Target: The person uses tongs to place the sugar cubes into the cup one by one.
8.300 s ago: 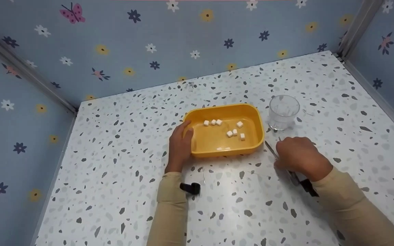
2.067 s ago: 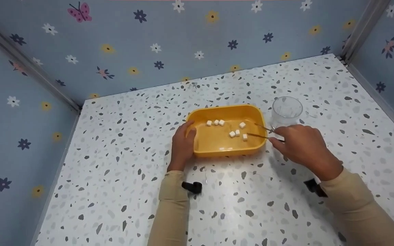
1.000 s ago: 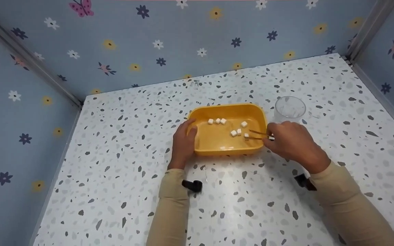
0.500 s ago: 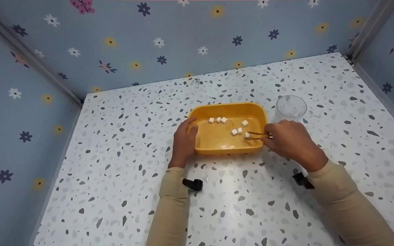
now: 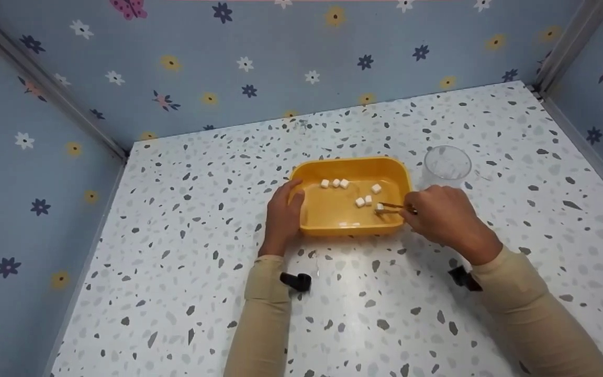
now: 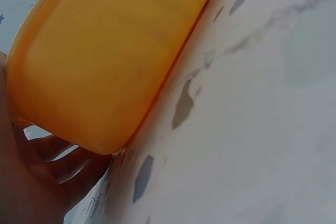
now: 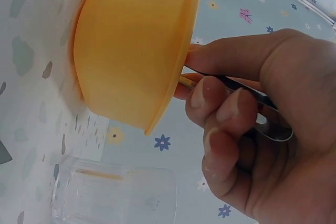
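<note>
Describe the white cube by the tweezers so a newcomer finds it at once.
On the speckled table, find the yellow tray. Near its right end, tweezers reach in from the right hand. The cube sits between their tips; the other six cubes lie clear of them.

Tweezers (image 5: 391, 211) now around white cube (image 5: 380, 206)

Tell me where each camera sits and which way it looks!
Head: worn on the head, looking forward and down at the yellow box, white cubes, tweezers, glass and table; left fingers, right fingers and both sleeves show.
Left wrist: on that wrist, looking at the yellow box's outside and the table; left fingers show.
Right wrist: on that wrist, looking at the yellow box's outside and the glass; right fingers show, holding the tweezers.
Shared: head and right wrist both see the yellow box, tweezers and glass.
</note>
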The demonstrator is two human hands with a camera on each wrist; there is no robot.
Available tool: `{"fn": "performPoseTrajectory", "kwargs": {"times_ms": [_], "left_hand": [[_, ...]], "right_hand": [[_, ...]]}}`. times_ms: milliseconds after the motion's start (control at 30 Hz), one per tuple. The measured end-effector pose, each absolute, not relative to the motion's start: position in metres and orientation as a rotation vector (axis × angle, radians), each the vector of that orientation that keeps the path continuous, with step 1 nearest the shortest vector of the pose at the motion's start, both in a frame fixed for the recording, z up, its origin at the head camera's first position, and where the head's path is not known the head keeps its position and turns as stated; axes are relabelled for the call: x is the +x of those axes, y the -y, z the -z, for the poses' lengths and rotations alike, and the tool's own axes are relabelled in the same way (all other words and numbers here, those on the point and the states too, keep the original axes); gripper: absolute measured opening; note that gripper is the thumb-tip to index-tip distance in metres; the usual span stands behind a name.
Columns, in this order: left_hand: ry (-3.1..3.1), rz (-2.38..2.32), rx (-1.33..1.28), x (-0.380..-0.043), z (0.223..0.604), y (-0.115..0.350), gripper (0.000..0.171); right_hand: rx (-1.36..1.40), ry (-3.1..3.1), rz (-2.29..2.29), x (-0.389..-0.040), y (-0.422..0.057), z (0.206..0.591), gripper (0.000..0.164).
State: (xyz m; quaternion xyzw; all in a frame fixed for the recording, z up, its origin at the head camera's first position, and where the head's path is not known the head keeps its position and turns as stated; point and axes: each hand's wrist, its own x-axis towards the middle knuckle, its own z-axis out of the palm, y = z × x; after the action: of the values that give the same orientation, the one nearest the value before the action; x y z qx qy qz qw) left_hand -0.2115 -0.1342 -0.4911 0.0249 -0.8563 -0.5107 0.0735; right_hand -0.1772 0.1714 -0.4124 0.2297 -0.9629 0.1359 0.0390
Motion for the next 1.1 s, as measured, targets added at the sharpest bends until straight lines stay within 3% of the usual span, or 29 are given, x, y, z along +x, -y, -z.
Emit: {"fn": "performPoseTrajectory", "kwargs": {"times_ms": [1100], "left_hand": [[2.565,1.510,0.044,-0.2128,0.4933,0.1353,0.040]], "right_hand": [[0.725,2.894,-0.416,-0.1748,-0.1719,0.4137,0.015]]}}
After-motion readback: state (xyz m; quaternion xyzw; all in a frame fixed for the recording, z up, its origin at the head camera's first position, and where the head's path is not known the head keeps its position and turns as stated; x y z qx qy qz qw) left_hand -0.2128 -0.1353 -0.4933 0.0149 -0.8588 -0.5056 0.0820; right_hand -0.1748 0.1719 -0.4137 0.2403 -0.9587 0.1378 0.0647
